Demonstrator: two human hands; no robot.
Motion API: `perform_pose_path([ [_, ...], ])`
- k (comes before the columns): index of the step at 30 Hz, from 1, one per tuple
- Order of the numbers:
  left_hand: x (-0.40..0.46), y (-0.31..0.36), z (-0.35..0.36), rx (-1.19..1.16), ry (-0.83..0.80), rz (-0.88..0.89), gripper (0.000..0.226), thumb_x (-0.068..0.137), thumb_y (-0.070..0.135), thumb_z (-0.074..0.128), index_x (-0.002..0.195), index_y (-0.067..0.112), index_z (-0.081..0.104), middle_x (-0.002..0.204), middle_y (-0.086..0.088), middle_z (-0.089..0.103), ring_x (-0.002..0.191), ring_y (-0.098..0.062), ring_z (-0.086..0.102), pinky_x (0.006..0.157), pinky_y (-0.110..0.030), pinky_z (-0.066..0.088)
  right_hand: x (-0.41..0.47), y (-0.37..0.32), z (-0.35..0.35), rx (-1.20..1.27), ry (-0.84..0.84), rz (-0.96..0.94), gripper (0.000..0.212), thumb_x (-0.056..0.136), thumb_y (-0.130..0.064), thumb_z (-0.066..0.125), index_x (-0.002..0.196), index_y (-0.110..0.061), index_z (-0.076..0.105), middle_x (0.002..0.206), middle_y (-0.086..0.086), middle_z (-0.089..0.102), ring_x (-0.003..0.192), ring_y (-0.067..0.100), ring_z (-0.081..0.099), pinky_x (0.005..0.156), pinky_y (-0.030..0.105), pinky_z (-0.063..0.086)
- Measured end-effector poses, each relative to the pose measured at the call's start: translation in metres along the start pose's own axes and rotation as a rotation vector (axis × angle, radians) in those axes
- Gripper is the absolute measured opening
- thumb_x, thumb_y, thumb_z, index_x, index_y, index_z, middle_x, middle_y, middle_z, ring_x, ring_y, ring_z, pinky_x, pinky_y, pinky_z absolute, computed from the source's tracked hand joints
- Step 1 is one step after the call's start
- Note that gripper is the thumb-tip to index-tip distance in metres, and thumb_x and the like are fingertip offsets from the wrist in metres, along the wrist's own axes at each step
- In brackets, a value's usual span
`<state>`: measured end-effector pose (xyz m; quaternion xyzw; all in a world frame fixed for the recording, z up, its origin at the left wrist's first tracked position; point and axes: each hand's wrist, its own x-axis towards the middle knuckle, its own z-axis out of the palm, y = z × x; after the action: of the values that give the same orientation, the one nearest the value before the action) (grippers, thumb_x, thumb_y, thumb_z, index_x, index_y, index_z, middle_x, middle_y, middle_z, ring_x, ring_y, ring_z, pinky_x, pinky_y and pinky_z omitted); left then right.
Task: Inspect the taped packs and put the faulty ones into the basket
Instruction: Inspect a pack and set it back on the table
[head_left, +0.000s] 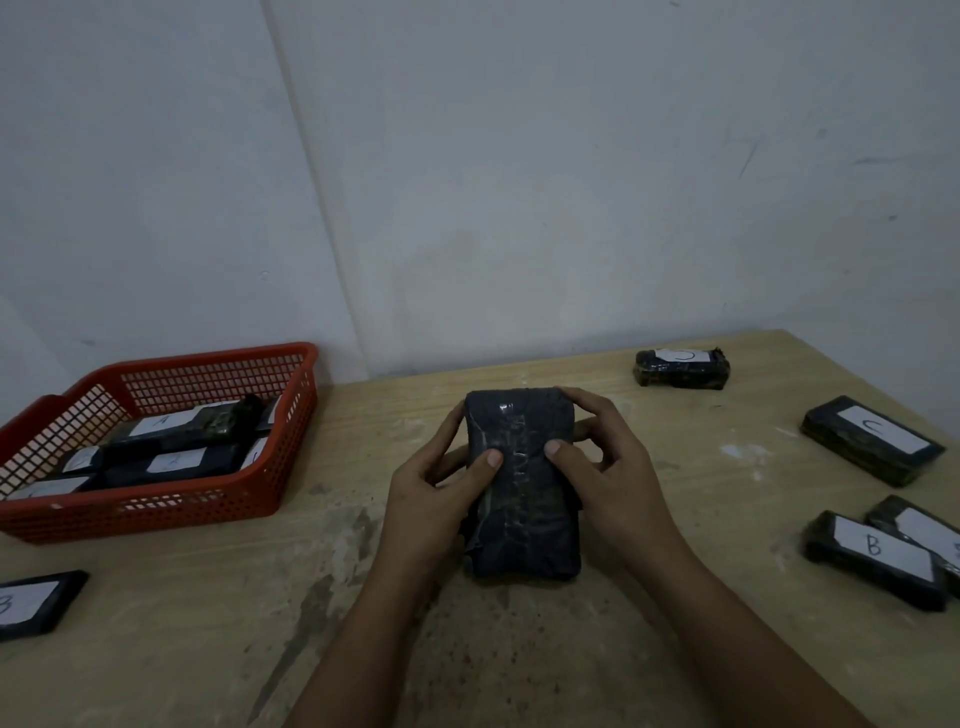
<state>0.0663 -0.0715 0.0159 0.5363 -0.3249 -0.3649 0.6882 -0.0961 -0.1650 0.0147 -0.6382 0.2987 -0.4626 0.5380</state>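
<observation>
Both hands hold one dark taped pack (522, 514) above the middle of the wooden table, its unlabelled, wrinkled side facing me. My left hand (434, 499) grips its left edge with the thumb on the top face. My right hand (605, 470) grips the right edge, thumb also on top and fingers curled over the far corner. The red mesh basket (223, 506) stands at the left and contains several dark packs with white labels.
More labelled packs lie on the table: one at the back right (681, 368), one marked C (872, 440), a B pack (878, 558) overlapping another at the right edge (919, 525), and one at the near left (36, 603). A wall rises behind the table.
</observation>
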Motion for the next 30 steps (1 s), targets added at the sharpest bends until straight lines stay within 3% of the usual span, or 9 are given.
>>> perform_pose_path([
  [2,0.000,0.005,0.002,-0.006,0.036,-0.033,0.064,0.086,0.040,0.078,0.148,0.038,0.062,0.110,0.006,0.084,0.097,-0.020,0.082,0.068,-0.033,0.066,0.000,-0.002,0.000,-0.013,0.000,0.006,0.042,0.104,-0.014,0.066,0.138,-0.038,0.059,0.110,0.012,0.062,0.077,0.009,0.074,0.062,0.024,0.060],
  [4,0.000,0.005,0.004,0.016,0.073,-0.058,0.047,0.092,0.036,0.078,0.137,0.026,0.073,0.103,0.007,0.085,0.092,-0.017,0.083,0.065,-0.030,0.065,-0.001,-0.001,0.001,0.000,-0.002,0.019,0.036,0.104,-0.018,0.067,0.134,-0.036,0.060,0.106,0.013,0.064,0.076,0.012,0.075,0.060,0.027,0.060],
  [8,0.001,-0.004,0.006,0.064,0.083,-0.087,0.025,0.095,0.031,0.078,0.107,0.010,0.084,0.101,-0.008,0.085,0.097,-0.029,0.082,0.084,-0.042,0.067,-0.001,0.002,0.003,0.007,0.039,0.023,0.020,0.103,-0.023,0.068,0.121,-0.033,0.064,0.098,0.020,0.060,0.073,0.017,0.069,0.059,0.040,0.061],
  [10,0.002,-0.007,0.006,0.081,0.068,-0.080,0.021,0.098,0.026,0.076,0.106,0.008,0.083,0.100,-0.008,0.084,0.097,-0.029,0.081,0.080,-0.038,0.067,0.000,0.003,0.002,-0.018,0.067,0.010,0.019,0.101,-0.020,0.068,0.115,-0.034,0.065,0.097,0.020,0.061,0.071,0.014,0.066,0.058,0.039,0.058],
  [13,0.002,-0.002,0.007,0.077,0.046,-0.079,0.019,0.098,0.027,0.075,0.106,0.011,0.082,0.098,-0.003,0.085,0.090,-0.019,0.082,0.067,-0.025,0.063,0.002,0.003,0.000,-0.017,0.067,0.000,0.020,0.101,-0.018,0.066,0.114,-0.033,0.065,0.096,0.020,0.062,0.070,0.012,0.065,0.059,0.040,0.057],
  [17,0.000,0.003,0.010,0.113,0.069,-0.090,0.025,0.101,0.041,0.070,0.094,0.020,0.084,0.089,0.001,0.084,0.077,-0.014,0.081,0.060,-0.028,0.064,-0.001,0.004,0.002,0.017,0.026,0.009,0.018,0.104,-0.014,0.065,0.115,-0.028,0.066,0.095,0.025,0.062,0.071,0.016,0.066,0.060,0.036,0.057],
  [23,0.002,-0.001,0.006,0.158,0.087,-0.026,0.027,0.102,0.039,0.069,0.099,0.016,0.084,0.094,-0.003,0.085,0.089,-0.022,0.082,0.078,-0.036,0.068,-0.003,0.004,0.007,0.000,-0.004,0.034,0.011,0.106,-0.020,0.063,0.115,-0.025,0.065,0.095,0.025,0.064,0.073,0.019,0.067,0.062,0.039,0.055],
  [27,0.000,-0.003,0.011,0.090,0.076,-0.025,0.031,0.103,0.037,0.069,0.101,0.009,0.084,0.095,-0.008,0.084,0.088,-0.024,0.082,0.071,-0.030,0.065,-0.002,0.003,0.006,0.022,0.002,0.044,0.009,0.107,-0.018,0.060,0.113,-0.023,0.065,0.095,0.024,0.065,0.073,0.020,0.067,0.061,0.037,0.054],
  [30,-0.001,-0.003,0.011,0.042,0.106,0.011,0.034,0.102,0.040,0.068,0.104,0.010,0.083,0.098,-0.008,0.084,0.091,-0.025,0.082,0.075,-0.034,0.066,-0.002,0.001,0.008,0.063,-0.012,0.065,0.014,0.104,-0.031,0.065,0.118,-0.026,0.066,0.094,0.017,0.070,0.080,0.021,0.073,0.065,0.035,0.059],
])
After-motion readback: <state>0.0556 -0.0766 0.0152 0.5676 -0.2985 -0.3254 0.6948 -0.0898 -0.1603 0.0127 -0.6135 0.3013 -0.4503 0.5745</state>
